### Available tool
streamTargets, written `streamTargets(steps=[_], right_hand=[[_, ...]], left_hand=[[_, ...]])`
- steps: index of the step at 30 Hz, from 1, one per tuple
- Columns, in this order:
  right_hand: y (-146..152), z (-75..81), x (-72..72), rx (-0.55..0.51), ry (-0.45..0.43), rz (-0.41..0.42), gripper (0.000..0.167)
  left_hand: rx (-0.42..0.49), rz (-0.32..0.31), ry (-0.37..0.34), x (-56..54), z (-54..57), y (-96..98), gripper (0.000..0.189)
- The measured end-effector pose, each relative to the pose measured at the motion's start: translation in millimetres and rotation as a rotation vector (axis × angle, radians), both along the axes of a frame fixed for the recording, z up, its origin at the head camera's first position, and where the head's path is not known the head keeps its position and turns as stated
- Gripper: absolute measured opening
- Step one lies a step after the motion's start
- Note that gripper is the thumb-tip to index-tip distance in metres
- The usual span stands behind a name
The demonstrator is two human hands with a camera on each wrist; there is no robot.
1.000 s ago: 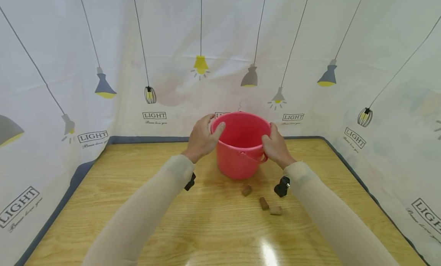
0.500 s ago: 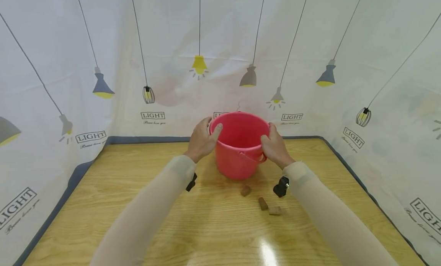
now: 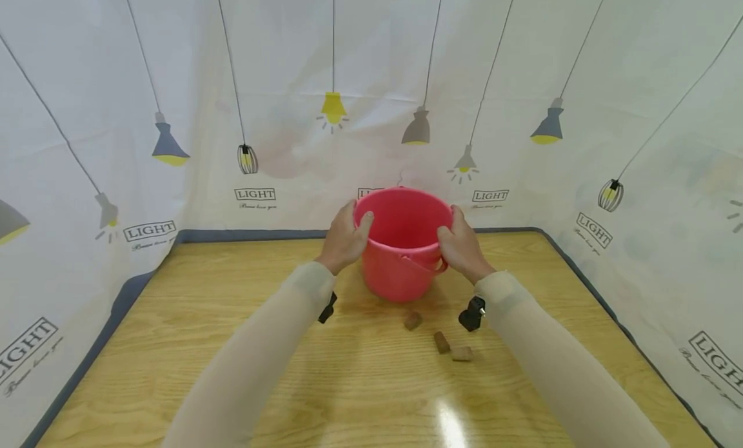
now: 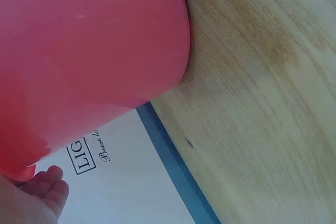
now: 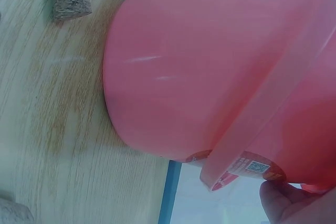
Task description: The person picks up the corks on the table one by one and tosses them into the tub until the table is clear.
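Observation:
A pinkish-red plastic bucket (image 3: 397, 274) stands toward the back of the wooden table. My left hand (image 3: 344, 239) grips its rim on the left, thumb over the edge. On the opposite side my right hand (image 3: 462, 245) holds the rim with its thumb on top. The bucket's handle (image 5: 262, 98) hangs down along its side, and a label with a square code (image 5: 257, 166) shows near my right fingers. Three brown corks lie on the table in front of the bucket: one cork (image 3: 413, 320) close to it, a dark cork (image 3: 442, 342) and a lighter cork (image 3: 462, 354) nearer me.
A white cloth (image 3: 290, 113) printed with hanging lamps surrounds the table (image 3: 232, 306) at the back and sides. Its dark blue border (image 3: 249, 235) runs along the table's edge. A black wrist camera (image 3: 472, 314) sits under my right sleeve.
The whole head view has shifted slightly. My left hand has turned a little on the rim, its fingers dropping lower outside. The bucket and corks hold their places.

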State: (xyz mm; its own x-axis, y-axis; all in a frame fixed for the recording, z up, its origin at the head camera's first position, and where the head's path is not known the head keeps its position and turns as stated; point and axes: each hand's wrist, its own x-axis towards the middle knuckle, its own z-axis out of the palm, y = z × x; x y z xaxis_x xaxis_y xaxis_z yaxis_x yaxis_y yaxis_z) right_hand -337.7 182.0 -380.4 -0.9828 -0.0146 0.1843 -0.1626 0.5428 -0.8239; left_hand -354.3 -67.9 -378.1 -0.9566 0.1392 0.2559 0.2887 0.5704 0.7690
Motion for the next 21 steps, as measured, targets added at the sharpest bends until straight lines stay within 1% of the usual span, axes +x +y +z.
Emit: streamTargets(steps=[6, 14, 21], right_hand=[[-1.3, 0.4, 0.6, 0.001, 0.0, -0.003, 0.07], [-0.5, 1.4, -0.4, 0.005, -0.002, -0.003, 0.069], [0.4, 1.0, -0.1, -0.005, -0.022, 0.012, 0.071]], left_hand=[[-0.009, -0.015, -0.034, 1.3, -1.5, 0.4, 0.073], [0.006, -0.027, -0.025, -1.5, -5.3, 0.4, 0.071], [0.017, -0.026, -0.034, 0.6, -5.4, 0.9, 0.071]])
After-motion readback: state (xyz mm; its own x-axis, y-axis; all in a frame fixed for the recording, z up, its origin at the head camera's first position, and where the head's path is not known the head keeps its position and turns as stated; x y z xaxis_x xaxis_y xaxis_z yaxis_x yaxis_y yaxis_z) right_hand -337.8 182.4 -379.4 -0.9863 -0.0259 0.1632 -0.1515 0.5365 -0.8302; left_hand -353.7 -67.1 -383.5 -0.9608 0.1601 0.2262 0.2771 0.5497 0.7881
